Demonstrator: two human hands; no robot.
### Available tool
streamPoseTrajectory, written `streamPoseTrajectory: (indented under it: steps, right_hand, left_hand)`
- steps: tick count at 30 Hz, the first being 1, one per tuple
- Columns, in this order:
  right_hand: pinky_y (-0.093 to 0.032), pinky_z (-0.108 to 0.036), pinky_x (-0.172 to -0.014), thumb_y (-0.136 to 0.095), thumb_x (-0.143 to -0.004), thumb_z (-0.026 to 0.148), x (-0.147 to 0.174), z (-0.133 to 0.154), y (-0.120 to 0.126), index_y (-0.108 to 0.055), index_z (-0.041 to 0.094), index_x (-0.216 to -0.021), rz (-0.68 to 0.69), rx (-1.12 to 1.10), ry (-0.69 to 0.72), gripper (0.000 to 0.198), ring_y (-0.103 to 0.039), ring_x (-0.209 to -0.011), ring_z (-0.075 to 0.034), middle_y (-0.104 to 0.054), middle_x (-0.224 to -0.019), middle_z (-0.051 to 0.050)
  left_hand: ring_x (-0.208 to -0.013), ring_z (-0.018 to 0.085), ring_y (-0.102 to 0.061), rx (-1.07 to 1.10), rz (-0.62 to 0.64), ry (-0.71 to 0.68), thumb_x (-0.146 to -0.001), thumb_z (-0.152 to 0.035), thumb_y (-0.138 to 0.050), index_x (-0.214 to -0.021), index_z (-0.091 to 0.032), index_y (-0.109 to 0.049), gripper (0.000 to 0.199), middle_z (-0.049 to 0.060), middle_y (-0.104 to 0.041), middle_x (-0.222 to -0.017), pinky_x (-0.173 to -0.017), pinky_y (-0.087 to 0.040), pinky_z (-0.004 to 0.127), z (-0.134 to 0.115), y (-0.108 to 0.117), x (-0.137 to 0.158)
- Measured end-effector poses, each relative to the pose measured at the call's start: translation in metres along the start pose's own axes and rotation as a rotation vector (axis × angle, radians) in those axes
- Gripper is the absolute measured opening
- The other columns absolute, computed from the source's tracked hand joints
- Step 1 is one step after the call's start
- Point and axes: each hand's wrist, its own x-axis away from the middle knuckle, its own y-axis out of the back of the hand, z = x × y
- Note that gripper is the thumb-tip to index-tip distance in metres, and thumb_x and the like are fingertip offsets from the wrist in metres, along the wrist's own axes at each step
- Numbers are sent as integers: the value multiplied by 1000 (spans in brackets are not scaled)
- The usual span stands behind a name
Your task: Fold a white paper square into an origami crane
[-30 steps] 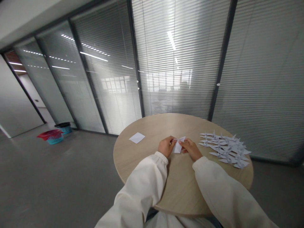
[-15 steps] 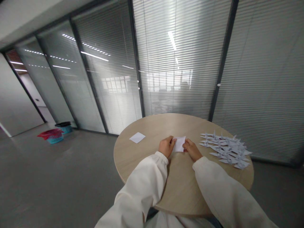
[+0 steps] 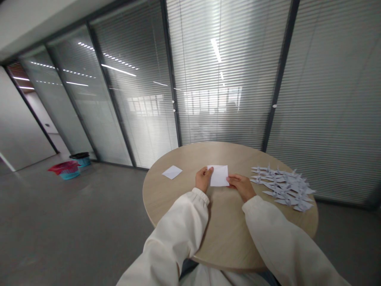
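A white square sheet of paper [image 3: 219, 176] is held up between my two hands above the round wooden table [image 3: 226, 234]. My left hand [image 3: 203, 179] pinches its left edge, thumb on the near face. At the lower right corner, my right hand [image 3: 241, 185] grips the sheet between thumb and fingers. Another white paper square [image 3: 172, 172] lies flat on the table to the left. On the right side lie several folded white paper cranes [image 3: 284, 186], grouped close together in rows.
A glass partition with blinds [image 3: 220, 115] stands right behind the table. On the floor to the left are a blue bin with a red liner [image 3: 67, 170] and a blue bin with a black liner [image 3: 81, 159].
The paper in my hands now shows a wider, flatter face. My left hand has shifted slightly left and up, and my right hand holds the lower right corner.
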Motion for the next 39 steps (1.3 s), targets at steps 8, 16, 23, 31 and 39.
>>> streamPoseTrajectory:
  steps: [8, 16, 23, 31, 39]
  right_hand:
    - [-49, -34, -69, -69, -56, 34, 1, 2, 0, -61, 15, -93, -53, -27, 110, 42, -61, -81, -23, -67, -88, -8]
    - [-49, -31, -63, -67, -59, 36, -1, 0, 2, -62, 15, -98, -107, 40, 225, 44, -60, -71, -19, -66, -79, -5]
    - [-48, -30, -66, -58, -70, 36, 7, 6, 0, -65, 19, -94, -81, 295, 422, 31, -58, -74, -18, -65, -86, -6]
    - [-47, -29, -73, -49, -79, 24, 13, 11, -4, -66, 25, -92, -8, 639, 773, 21, -57, -82, -16, -61, -87, -4]
    - [-45, -33, -85, -46, -80, 14, 13, 9, -2, -63, 26, -96, 107, 803, 919, 26, -53, -97, -17, -57, -105, -5]
  left_hand:
    - [-42, 6, -41, 71, 163, 94, -61, -49, -60, -69, -10, -60, 40, -1, -51, -50, -42, -30, 18, 0, -4, 5]
    - [-44, 8, -46, 205, 124, 177, -55, -49, -65, -68, -9, -62, 42, 2, -56, -52, -42, -31, 19, 3, -8, 4]
    - [-44, 10, -49, 387, 67, 276, -52, -44, -69, -64, -9, -60, 38, 3, -57, -52, -45, -35, 21, 2, -10, 7]
    - [-44, 10, -50, 441, 69, 329, -53, -42, -70, -58, -8, -59, 37, 5, -58, -52, -45, -36, 22, -2, -6, 6]
    - [-50, 14, -55, 479, 146, 334, -57, -40, -67, -67, -7, -63, 35, 8, -62, -58, -52, -42, 26, -7, -3, 5]
